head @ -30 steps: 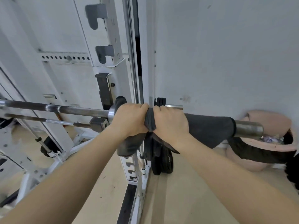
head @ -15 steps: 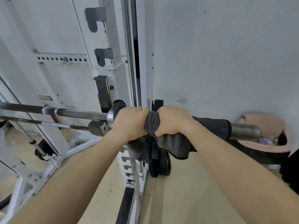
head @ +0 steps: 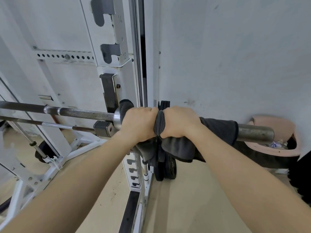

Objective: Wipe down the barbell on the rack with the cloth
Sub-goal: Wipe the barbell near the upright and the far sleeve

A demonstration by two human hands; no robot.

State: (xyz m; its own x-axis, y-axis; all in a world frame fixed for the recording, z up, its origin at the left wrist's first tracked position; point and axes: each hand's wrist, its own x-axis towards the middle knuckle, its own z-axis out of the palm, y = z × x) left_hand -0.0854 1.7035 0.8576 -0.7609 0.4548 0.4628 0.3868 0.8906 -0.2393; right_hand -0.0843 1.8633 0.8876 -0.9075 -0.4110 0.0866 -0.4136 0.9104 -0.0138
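Observation:
The steel barbell [head: 80, 112] lies across the white rack [head: 121, 81], its thick sleeve end [head: 255, 133] sticking out to the right. A dark grey cloth [head: 218, 128] is wrapped around the sleeve and hangs below it. My left hand [head: 138, 123] grips the cloth-covered sleeve just right of the collar. My right hand [head: 180, 121] grips the cloth beside it, knuckles almost touching, with cloth bunched between the two. The sleeve under both hands is hidden.
A thinner second bar [head: 55, 126] runs below the barbell on the left. Black weight plates [head: 166, 169] stand on the floor by the upright. A pink bin [head: 276, 148] with a dark liner sits at the right wall. The white wall is close behind.
Both hands have twisted the cloth on the sleeve and the hanging part has bunched up under my right hand. The view has shifted slightly down and left.

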